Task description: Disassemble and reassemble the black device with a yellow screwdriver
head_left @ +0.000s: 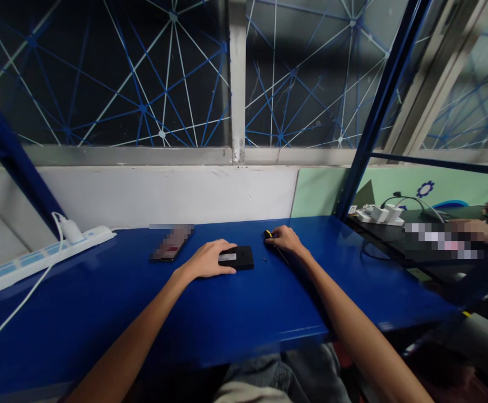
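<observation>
One left hand [210, 259], fingers clamped on flat black rectangular box [244, 257]; right hand [288, 239], fingers clamped on black-and-yellow tool [268, 235], farther right.

Can't read the phone [172, 244], pixelated; can't see the left end of the box [244, 257] behind the left hand [210, 259]; can't identify the specks [264, 259], perhaps screws.

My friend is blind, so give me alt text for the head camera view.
Left hand holds a black box on a blue table; right hand holds a black-and-yellow tool. A phone and power strip lie further left.
</observation>
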Demonstrator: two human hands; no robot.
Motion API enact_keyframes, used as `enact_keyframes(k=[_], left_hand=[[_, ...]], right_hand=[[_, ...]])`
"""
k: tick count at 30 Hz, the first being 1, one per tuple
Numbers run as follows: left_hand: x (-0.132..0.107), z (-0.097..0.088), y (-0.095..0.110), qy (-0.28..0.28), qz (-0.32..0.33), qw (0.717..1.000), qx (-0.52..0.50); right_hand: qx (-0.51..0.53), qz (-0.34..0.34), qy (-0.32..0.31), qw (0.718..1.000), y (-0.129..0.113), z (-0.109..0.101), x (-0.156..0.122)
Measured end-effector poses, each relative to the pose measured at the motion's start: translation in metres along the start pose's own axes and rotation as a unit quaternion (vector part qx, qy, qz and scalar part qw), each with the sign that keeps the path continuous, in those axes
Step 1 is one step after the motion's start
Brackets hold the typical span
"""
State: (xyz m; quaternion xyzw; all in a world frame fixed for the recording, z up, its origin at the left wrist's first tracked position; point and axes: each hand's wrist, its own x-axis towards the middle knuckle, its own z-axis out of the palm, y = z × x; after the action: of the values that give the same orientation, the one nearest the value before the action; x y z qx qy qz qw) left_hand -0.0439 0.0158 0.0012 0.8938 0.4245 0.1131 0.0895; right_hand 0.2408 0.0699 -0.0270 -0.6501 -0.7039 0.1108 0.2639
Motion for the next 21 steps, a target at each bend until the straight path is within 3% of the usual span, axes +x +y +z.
enact_keyframes(k=[5, 10, 14, 21], left_hand=[[-0.006, -0.005, 0.002, -0.039, 0.018, 0.999, -0.014], [-0.003, 0.007, 0.021, 0.005, 0.038, 0.999, 0.006], [0.006, 0.017, 0.043, 0.039, 0.093, 0.994, 0.043], [0.015, 0.036, 0.058, 0.018, 0.14, 0.983, 0.113]], right_hand=[[0.11, -0.01, 0.04, 0.993, -0.007, -0.016, 0.002], [0.181, -0.026, 0.086, 0.979, -0.015, -0.023, -0.003], [0.208, -0.036, 0.104, 0.972, -0.018, -0.026, -0.006], [0.217, -0.062, 0.095, 0.97, -0.02, -0.027, -0.008]])
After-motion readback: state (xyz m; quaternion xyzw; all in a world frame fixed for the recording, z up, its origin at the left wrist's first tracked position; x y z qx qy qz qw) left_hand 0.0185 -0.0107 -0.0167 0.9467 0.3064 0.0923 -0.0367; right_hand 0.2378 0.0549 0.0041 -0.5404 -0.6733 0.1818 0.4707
